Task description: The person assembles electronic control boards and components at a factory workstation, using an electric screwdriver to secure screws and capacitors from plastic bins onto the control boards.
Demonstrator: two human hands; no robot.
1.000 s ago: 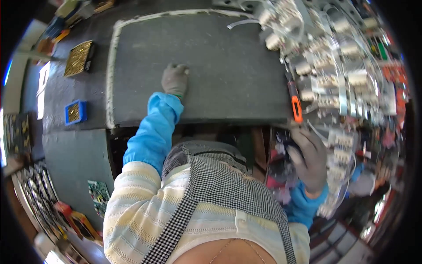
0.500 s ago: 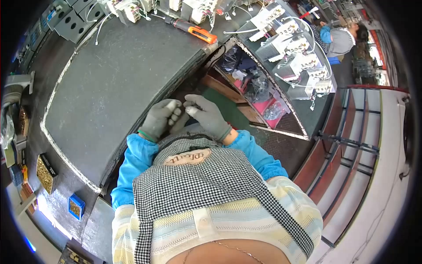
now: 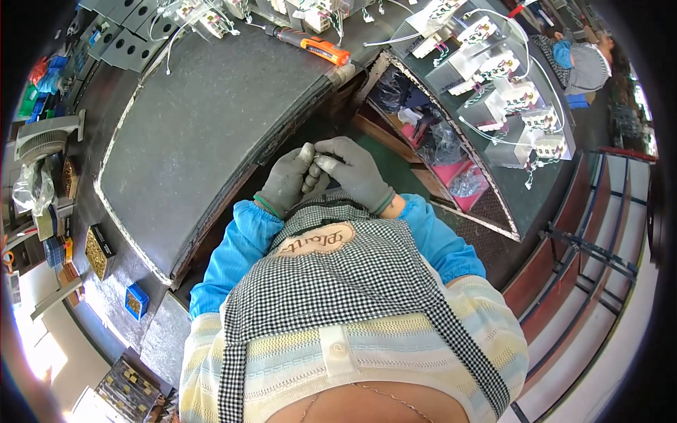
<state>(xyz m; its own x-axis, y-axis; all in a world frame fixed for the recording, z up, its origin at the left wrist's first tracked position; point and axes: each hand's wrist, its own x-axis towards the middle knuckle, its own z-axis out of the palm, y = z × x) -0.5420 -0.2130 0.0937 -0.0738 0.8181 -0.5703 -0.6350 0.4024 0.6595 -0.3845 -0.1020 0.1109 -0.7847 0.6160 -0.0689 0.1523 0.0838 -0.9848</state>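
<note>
In grey work gloves, my left hand [image 3: 284, 182] and my right hand [image 3: 355, 173] meet just beyond the checked apron [image 3: 331, 271], near the table's edge. The fingers of both are curled in, with thumbs and fingertips pressed together and touching the other hand's. Whatever they pinch, if anything, is hidden or too small to make out. Beyond them on the dark worktable [image 3: 190, 134] lies an orange and black electric screwdriver [image 3: 310, 44], which neither hand touches.
Several heat-sink assemblies with white wires [image 3: 486, 70] stand on the right bench. Below them an open compartment [image 3: 451, 158] holds plastic bags. A shelf rack [image 3: 564, 282] is at the right. On the left are a blue box of small brass-coloured parts [image 3: 136, 301] and a fan [image 3: 46, 139]. Another person [image 3: 587, 68] works far right.
My hands have come together, the right fingertips now touching the left ones. The whole view has shifted, so the surroundings sit further right and a little lower.
</note>
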